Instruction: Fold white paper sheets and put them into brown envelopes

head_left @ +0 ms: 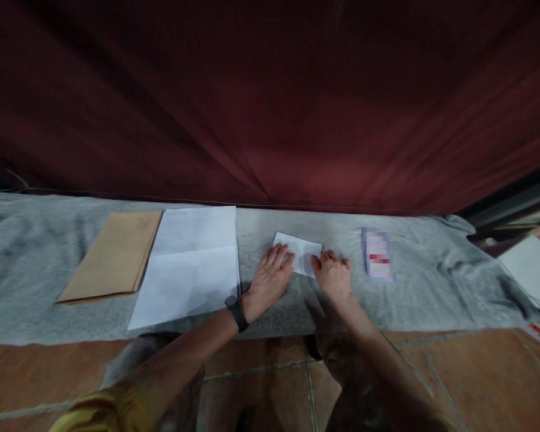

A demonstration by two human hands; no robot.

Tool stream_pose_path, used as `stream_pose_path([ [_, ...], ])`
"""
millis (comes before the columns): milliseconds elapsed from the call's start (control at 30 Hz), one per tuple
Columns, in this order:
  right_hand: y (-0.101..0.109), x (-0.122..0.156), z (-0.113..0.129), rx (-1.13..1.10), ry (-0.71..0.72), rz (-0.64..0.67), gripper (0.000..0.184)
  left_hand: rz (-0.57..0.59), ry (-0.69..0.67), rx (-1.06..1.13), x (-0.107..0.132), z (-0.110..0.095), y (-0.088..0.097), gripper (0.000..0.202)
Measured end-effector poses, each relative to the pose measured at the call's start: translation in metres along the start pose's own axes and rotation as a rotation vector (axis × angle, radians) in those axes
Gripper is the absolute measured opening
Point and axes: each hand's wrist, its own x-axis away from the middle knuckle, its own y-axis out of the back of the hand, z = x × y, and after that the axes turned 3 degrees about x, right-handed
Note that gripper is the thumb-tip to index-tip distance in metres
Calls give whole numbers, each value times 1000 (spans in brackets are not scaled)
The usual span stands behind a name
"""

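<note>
A small folded sheet of white paper [303, 252] lies on the grey cloth in front of me, between my hands. My left hand [272, 273] rests flat on the paper's left end, with its fingers stretched out. At the right edge my right hand [333, 273] has its thumb on the paper and its fingers curled in beside it. Left of my hands lie larger white sheets [193, 270] with a crease across them. A purplish packet or slip [378, 255], blurred with a red mark, sits to the right.
Brown envelopes [114, 255] lie stacked at the left, touching the white sheets. The grey cloth [432, 270] is rumpled at both ends. A dark red curtain [270, 120] hangs right behind it. A white flat object [531, 270] stands at the far right. Tiled floor [477, 372] shows below.
</note>
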Motion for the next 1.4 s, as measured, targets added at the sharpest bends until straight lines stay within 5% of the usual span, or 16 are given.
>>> stream_pose_path([
  [167,0,-2,0,-8,-12,16,37,70,-84,31,21,-5,-10,65],
  [467,13,2,8,-73,-63,-8,35,135,-70,11,22,-5,-7,71],
  [767,-21,11,39,-385,329,-42,55,141,-87,13,22,-5,-9,59],
  [1400,-43,17,14,-180,171,-175,64,122,107,-50,22,8,-9,75],
])
